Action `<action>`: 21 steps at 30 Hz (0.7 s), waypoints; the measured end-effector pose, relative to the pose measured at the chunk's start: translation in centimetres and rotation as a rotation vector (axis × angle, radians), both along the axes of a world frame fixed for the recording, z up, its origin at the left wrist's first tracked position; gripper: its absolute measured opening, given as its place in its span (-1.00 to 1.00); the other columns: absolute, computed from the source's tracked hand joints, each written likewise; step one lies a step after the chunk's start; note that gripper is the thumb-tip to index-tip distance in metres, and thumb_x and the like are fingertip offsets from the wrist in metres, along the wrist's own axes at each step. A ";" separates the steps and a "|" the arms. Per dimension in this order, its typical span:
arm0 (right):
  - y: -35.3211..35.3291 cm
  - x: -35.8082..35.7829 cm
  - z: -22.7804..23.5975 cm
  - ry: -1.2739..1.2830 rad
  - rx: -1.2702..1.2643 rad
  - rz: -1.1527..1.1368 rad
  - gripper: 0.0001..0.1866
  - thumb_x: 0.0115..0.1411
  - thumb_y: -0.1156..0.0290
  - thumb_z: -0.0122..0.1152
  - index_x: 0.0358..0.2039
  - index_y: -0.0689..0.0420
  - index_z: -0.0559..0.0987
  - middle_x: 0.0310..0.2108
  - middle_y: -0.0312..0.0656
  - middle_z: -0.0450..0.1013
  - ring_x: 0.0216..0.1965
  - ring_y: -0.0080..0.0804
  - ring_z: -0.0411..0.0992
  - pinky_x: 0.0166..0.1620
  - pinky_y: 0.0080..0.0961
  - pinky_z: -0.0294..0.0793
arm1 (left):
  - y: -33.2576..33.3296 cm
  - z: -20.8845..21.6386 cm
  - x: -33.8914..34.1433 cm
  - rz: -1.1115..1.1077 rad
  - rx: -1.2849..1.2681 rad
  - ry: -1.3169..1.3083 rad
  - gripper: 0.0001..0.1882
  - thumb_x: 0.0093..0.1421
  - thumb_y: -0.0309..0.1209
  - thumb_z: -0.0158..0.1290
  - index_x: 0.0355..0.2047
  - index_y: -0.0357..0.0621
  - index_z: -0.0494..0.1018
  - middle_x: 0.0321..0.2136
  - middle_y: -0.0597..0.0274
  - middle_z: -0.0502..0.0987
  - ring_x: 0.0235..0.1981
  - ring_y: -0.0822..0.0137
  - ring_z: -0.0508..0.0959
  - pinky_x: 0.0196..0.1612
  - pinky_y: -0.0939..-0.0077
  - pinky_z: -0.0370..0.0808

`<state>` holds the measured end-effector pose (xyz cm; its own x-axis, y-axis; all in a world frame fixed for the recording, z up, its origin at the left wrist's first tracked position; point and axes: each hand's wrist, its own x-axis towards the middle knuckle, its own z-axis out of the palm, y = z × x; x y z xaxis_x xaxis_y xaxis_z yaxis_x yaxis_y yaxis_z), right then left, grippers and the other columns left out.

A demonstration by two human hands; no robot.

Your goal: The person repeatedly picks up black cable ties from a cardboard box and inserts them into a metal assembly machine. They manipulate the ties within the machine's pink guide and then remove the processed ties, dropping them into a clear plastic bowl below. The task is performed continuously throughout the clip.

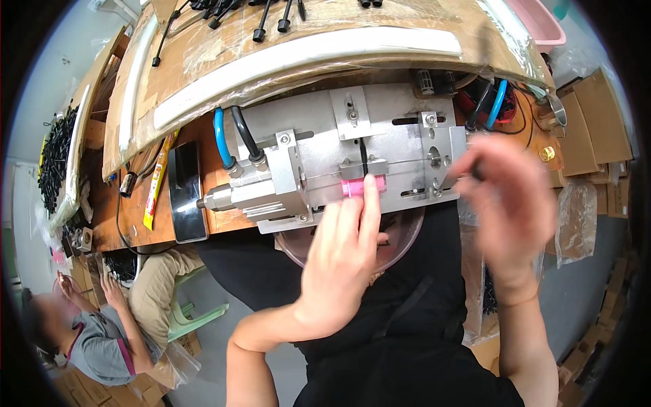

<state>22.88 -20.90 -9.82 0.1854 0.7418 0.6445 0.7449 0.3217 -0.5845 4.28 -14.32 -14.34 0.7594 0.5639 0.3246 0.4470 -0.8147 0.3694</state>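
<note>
My left hand (339, 261) reaches over the front of a metal clamping fixture (315, 146), its index finger stretched out. That fingertip rests at a pink block (352, 188) in the middle of the fixture. A thin black rod (364, 156) runs down to the block through a small metal holder. Off the fixture's right end, my right hand (512, 203) is smeared by motion, fingers bent. Something dark shows near its fingertips, too blurred to name. Below the fixture, partly behind my left hand, a translucent pinkish bowl (407, 237) sits at my lap with dark pieces inside.
A cardboard-covered shelf (224, 68) with black knobbed rods (260, 32) overhangs the back. Blue hoses (220, 136) join the fixture's cylinder. Left of it lie a phone (188, 193) and a yellow packet (157, 183). Another person (102, 339) sits at lower left; cartons (590, 122) stand right.
</note>
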 end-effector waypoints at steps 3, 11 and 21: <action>-1.6 -2.5 -4.1 -0.122 -0.076 0.027 -0.32 -0.09 0.79 0.31 0.13 0.43 0.40 -0.30 -0.04 0.53 -0.51 -0.34 0.42 -0.45 -0.49 0.47 | 4.8 4.6 1.4 0.033 0.120 -0.184 -0.36 0.03 -0.52 0.21 0.17 -0.26 0.36 -0.28 0.08 0.40 -0.23 0.12 0.42 -0.10 0.22 0.40; -0.3 -4.9 -7.3 -0.149 -0.194 0.059 -0.30 -0.04 0.74 0.27 0.20 0.40 0.36 -0.51 -0.14 0.44 -0.53 -0.37 0.45 -0.46 -0.44 0.45 | 18.8 8.8 3.1 0.017 -0.113 -0.134 -0.71 0.29 -0.34 0.08 -0.02 -0.19 0.51 -0.34 0.30 0.52 -0.32 0.50 0.47 -0.19 0.61 0.43; 2.4 -0.4 -1.0 -0.403 -0.058 0.075 -0.50 0.03 0.68 0.30 0.05 0.32 0.51 -0.24 -0.04 0.58 -0.42 -0.33 0.55 -0.37 -0.50 0.53 | 15.4 7.4 1.1 0.084 -0.019 -0.360 -0.72 0.22 -0.50 0.13 -0.04 -0.16 0.55 -0.40 0.35 0.52 -0.35 0.54 0.46 -0.15 0.64 0.43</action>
<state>22.43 -18.49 -10.79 -0.1294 0.7808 0.6112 0.8937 0.3589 -0.2693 5.37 1.04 -6.97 0.5492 0.6276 0.5518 0.3503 -0.7724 0.5299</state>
